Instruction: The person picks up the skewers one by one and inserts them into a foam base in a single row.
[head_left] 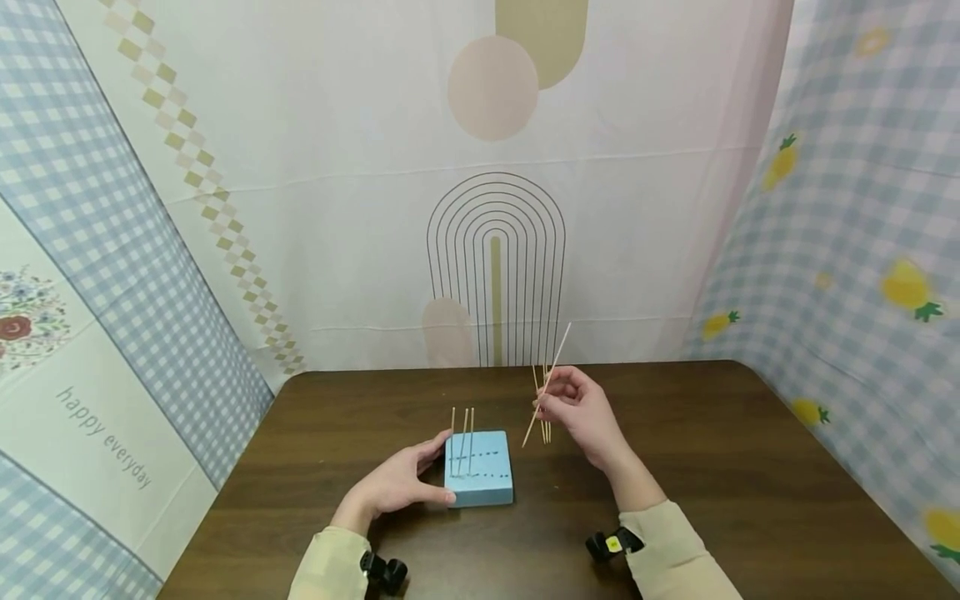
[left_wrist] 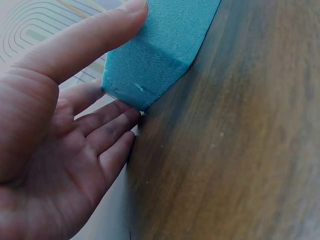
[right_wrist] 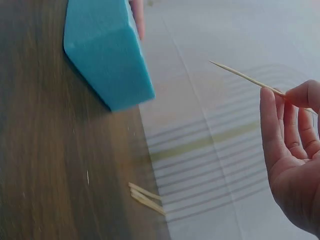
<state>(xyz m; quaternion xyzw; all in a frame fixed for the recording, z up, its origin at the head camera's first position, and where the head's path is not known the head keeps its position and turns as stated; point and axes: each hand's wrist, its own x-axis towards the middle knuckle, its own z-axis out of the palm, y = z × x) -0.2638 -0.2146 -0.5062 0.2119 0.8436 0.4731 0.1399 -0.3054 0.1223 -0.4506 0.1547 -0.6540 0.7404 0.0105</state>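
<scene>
A light blue foam block [head_left: 491, 465] lies on the table, with rows of dark marks on its top. Three thin wooden skewers [head_left: 472, 425] stand upright in its left part. My left hand [head_left: 401, 482] grips the block's left side, thumb at the near corner and fingers at the far one. In the left wrist view the thumb [left_wrist: 95, 35] presses against the foam. My right hand [head_left: 581, 410] pinches another skewer [right_wrist: 240, 74] between thumb and fingertips. That skewer slants above the table, right of the block, its pointed end showing in the right wrist view.
Several loose skewers [right_wrist: 145, 200] lie on the dark wooden table [head_left: 315, 458] toward its back edge, partly behind my right hand in the head view. A white patterned cloth [head_left: 360, 208] hangs behind the table, with checked cloths [head_left: 847, 250] at both sides.
</scene>
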